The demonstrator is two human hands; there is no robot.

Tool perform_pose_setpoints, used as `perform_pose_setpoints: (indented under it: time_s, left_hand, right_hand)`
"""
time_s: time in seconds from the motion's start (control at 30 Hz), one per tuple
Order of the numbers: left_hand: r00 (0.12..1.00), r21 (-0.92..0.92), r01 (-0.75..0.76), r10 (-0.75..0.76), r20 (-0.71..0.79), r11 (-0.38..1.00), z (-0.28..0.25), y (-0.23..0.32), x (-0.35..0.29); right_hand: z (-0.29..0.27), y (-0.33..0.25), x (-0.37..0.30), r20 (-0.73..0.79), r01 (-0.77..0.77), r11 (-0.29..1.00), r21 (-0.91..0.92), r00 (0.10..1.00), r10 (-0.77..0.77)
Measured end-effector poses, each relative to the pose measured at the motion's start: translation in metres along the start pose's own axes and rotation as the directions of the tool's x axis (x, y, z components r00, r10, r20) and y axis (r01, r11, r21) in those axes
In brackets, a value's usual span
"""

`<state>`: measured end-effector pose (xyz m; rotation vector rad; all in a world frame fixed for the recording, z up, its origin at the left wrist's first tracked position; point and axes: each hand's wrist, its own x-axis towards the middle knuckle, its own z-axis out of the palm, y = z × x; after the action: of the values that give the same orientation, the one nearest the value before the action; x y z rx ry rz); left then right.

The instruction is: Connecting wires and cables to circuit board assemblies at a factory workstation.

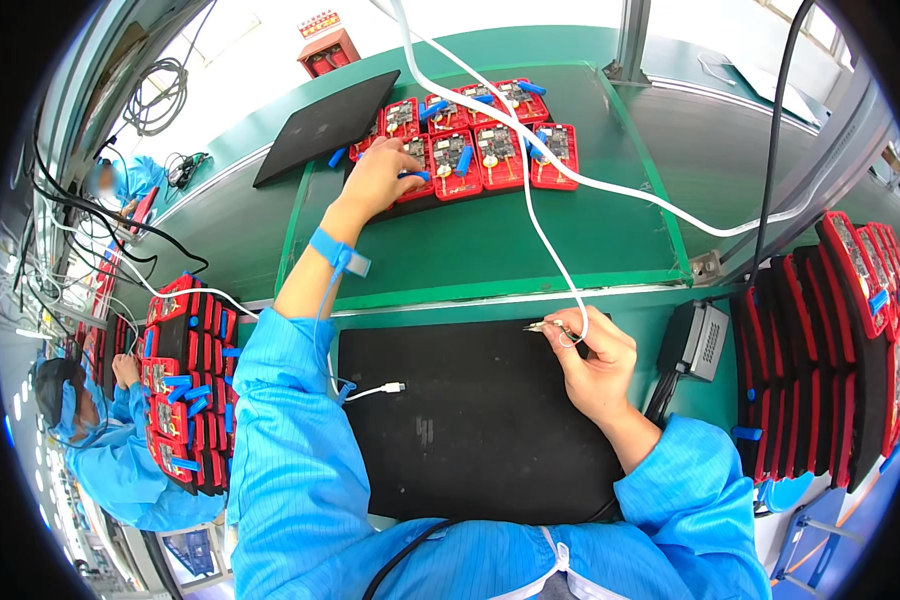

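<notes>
My left hand (378, 178) reaches to the far side of the bench, its fingers curled about a blue piece (416, 176) on a circuit board in a red case. Whether the case is lifted cannot be made out. Beside it sit several similar boards in red cases (498, 156), most with blue pieces. Nearer me, my right hand (600, 368) pinches a thin metal-tipped plug (540, 327) on a white cable, above the black mat (480, 420). A white cable end with a small plug (394, 387) lies on the mat. A blue wrist strap (338, 252) circles my left wrist.
White cables (570, 180) hang across the bench. A black panel (325, 125) leans far left. Stacked red cases stand at the left (185, 390) and right (820, 350). A black power box (694, 340) sits right of the mat. A co-worker in blue (120, 460) works at left.
</notes>
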<state>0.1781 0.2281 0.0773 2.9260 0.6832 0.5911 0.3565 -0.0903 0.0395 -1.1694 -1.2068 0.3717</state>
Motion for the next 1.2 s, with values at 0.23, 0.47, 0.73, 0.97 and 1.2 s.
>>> perform_pose_setpoints:
  time_s: [0.23, 0.47, 0.73, 0.97, 1.2]
  left_hand:
    - [0.985, 0.160, 0.171, -0.167, -0.038, 0.972, -0.002, 0.018, 0.014]
    - [0.940, -0.076, 0.340, -0.342, -0.003, 0.937, 0.026, 0.042, 0.042]
    - [0.962, -0.064, 0.183, -0.165, 0.219, 0.981, 0.006, 0.045, 0.045]
    - [0.940, 0.121, -0.305, 0.319, -0.122, 0.945, 0.079, 0.087, 0.085]
    - [0.983, 0.396, -0.057, 0.120, -0.137, 0.916, 0.103, 0.111, 0.099]
  right_hand:
    - [0.000, 0.001, 0.000, 0.004, -0.003, 1.000, -0.015, 1.000, 0.003]
    - [0.000, -0.002, -0.002, -0.007, -0.015, 1.000, -0.011, 1.000, 0.015]
    - [-0.002, -0.001, 0.000, 0.010, 0.007, 1.000, -0.030, 1.000, -0.007]
    - [-0.004, 0.001, -0.003, -0.022, 0.029, 0.998, -0.048, 0.999, -0.030]
    - [-0.003, 0.000, 0.000, -0.059, 0.033, 0.997, -0.067, 0.998, -0.037]
